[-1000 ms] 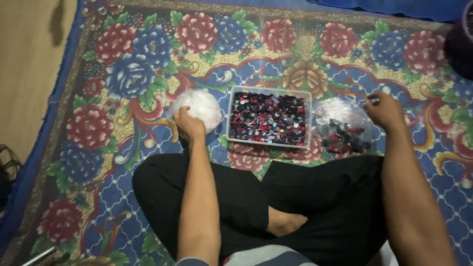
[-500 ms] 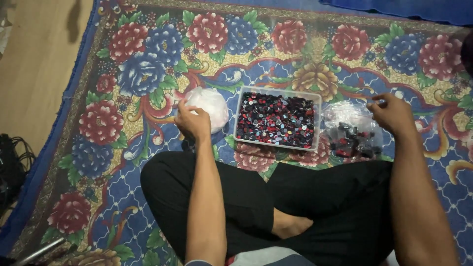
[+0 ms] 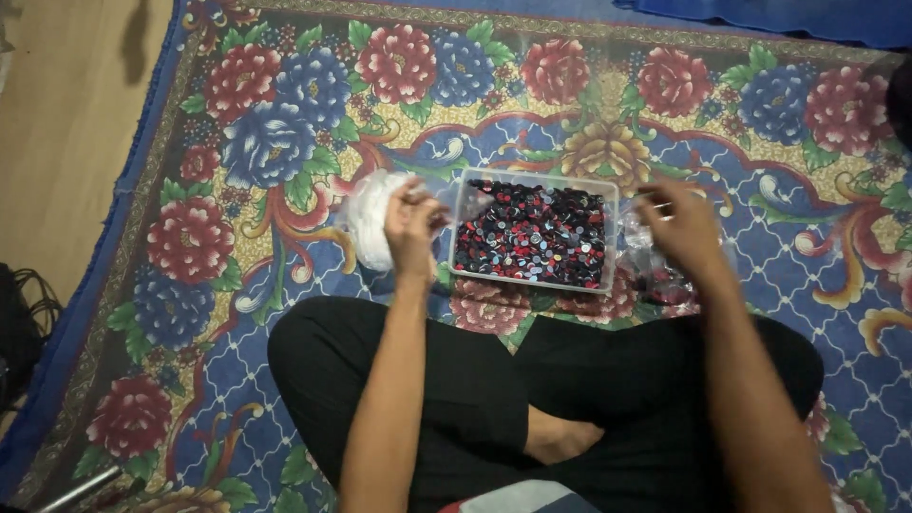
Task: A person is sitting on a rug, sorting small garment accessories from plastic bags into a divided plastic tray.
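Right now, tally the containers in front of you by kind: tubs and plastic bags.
Clear plastic tub of red, black and pale discs: 1
Plastic bag of white pieces: 1
Clear plastic bag of dark pieces: 1
Total: 3

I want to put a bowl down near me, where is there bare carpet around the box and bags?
Bare carpet lies beyond the clear box, toward the far edge, and left of the white bag. It is crowded between the left hand, the box and the right hand over the clear bag.
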